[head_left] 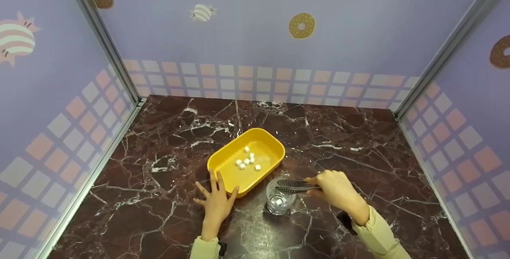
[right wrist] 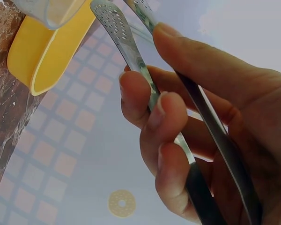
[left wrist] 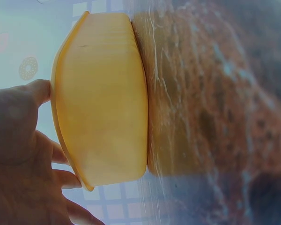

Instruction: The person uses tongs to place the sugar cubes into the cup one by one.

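Metal tongs with perforated tips are held in my right hand, thumb on one arm and curled fingers on the other. Their tips stand apart over the mouth of a clear glass, with a white cube at its bottom. Several more white cubes lie loose in a yellow tray. My left hand rests with spread, straight fingers on the tray's near left rim. In the left wrist view its thumb and fingertips touch the rim of the tray.
A dark red marbled tabletop carries everything. Purple panels with printed sweets and checks enclose the back and both sides, joined by metal corner posts. The glass stands just right of the tray's near end.
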